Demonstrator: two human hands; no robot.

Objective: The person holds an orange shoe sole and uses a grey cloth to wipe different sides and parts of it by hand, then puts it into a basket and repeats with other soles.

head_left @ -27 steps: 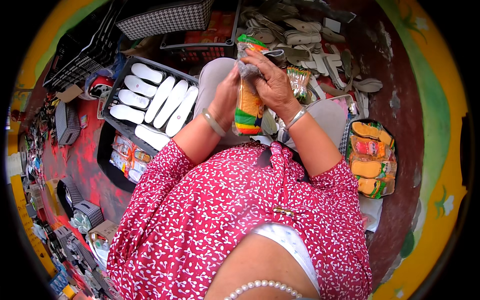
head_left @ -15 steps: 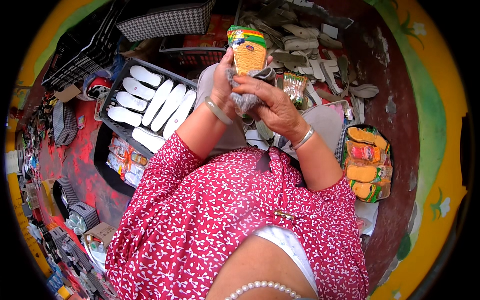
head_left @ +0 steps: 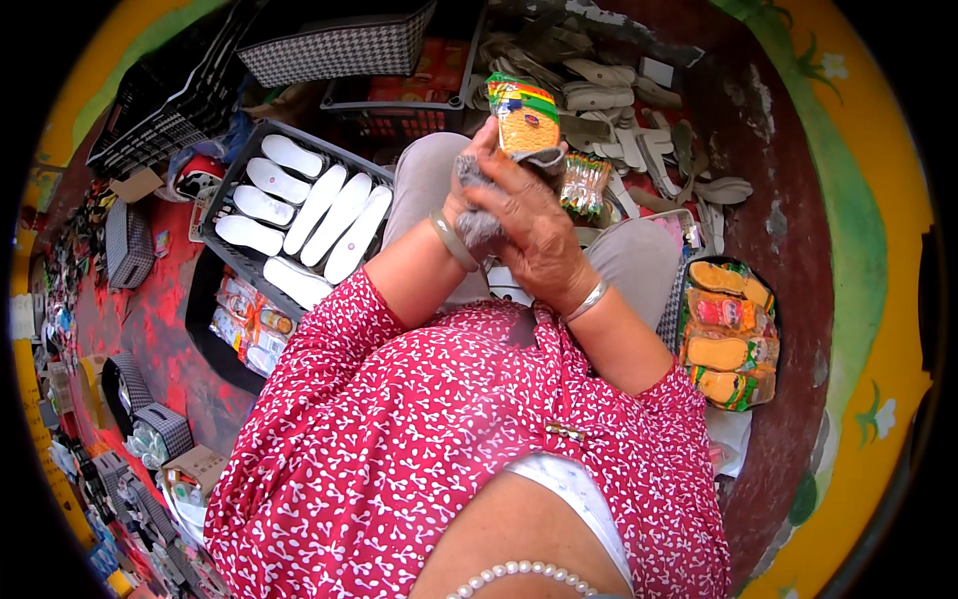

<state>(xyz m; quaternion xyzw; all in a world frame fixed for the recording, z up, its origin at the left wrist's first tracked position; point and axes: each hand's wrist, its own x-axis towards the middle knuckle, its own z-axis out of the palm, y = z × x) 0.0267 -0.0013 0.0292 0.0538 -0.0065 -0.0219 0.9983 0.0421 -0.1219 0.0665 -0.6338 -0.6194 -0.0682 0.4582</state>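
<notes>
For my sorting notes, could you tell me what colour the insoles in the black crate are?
The insoles are white, clearest in the head view.

Orange packet with green, yellow and red stripes; white insoles in black crate; red blouse, white-flecked.

Daylight, even and fairly bright; no single hard source visible. Shadows soft, pooling beneath the black crate of white insoles and along the red floor at left. Colours saturated, no blown glare. Strong fisheye: black vignette rings the frame, and the yellow-green wall bows around the rim. Centre sharp enough to read the print on the red blouse. Clutter at lower left smeared and compressed. The blouse nearest the lens is slightly soft.
</notes>
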